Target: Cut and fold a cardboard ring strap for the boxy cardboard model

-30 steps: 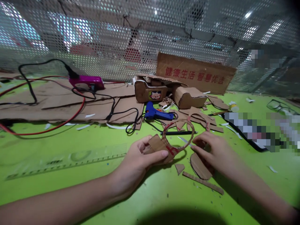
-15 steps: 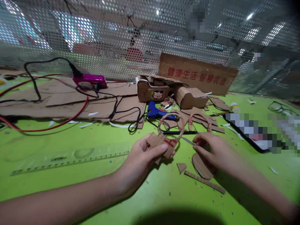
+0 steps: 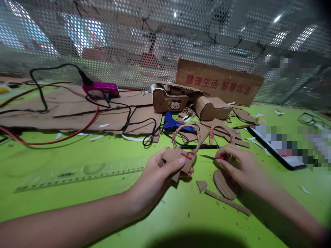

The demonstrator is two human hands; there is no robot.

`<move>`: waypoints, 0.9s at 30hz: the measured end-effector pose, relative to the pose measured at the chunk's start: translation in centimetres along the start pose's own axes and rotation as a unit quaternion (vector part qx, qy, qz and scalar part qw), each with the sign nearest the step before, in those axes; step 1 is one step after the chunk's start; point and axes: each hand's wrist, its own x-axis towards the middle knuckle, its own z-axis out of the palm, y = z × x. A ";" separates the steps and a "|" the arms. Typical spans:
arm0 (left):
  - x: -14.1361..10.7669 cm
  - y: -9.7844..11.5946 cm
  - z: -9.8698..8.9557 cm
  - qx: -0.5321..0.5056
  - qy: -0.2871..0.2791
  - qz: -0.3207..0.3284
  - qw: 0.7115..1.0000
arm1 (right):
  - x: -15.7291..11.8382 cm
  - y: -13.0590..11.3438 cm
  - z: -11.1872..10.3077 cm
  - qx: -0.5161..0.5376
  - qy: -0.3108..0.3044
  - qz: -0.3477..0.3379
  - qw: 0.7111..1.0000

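A bright green table (image 3: 181,206) fills most of the view, with a perforated metal screen (image 3: 124,58) rising behind it. Flat cardboard sheets (image 3: 111,119) cover its far left, and a brown panel (image 3: 219,77) with red lettering leans against the screen. In front of that panel stands a built cardboard model (image 3: 214,106), bearing a small sticker. A clear ruler (image 3: 82,172) lies flat beyond the left forearm. The left hand (image 3: 156,175) grasps the base of a cardboard ring piece (image 3: 172,158), thumb on top and fingers beneath — the ring itself projects past the thumb, raised above the table and to the left of the right hand (image 3: 238,163). Behind the ring, partly seen through it, is a blue glue gun (image 3: 168,120). Just beneath the right hand lies a rounded cardboard offcut (image 3: 223,186), with a narrow strip (image 3: 227,202) nearer the wearer. The right hand pinches a thin blade (image 3: 208,157) between thumb and fingers, its tip aimed left towards the ring piece — near it, but apart. Smallest is a cardboard scrap (image 3: 201,186), between and below the hands.
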 end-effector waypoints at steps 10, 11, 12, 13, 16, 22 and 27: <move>0.2 0.5 -0.4 -0.110 -0.058 -0.025 0.992 | -2.3 -0.8 -0.1 0.042 0.281 -0.164 0.945; 0.2 0.5 -0.4 -0.118 -0.070 -0.027 0.990 | -2.2 -0.9 0.0 0.079 0.289 -0.126 0.946; 0.2 0.5 -0.4 -0.124 -0.081 -0.029 0.989 | -2.3 -1.1 0.2 0.114 0.293 -0.101 0.944; 0.3 0.5 -0.5 -0.126 -0.091 -0.031 0.987 | -2.3 -1.3 0.4 0.138 0.290 -0.101 0.942; 0.4 0.5 -0.6 -0.110 -0.113 -0.039 0.987 | -2.6 -2.2 0.6 0.116 0.243 -0.206 0.941; 0.1 0.7 -0.4 -0.104 -0.156 -0.060 0.980 | -2.8 -3.2 0.5 -0.004 0.239 -0.287 0.928; -0.1 0.5 -0.3 -0.085 -0.146 -0.069 0.983 | -3.4 -1.8 0.7 -0.047 0.195 -0.327 0.923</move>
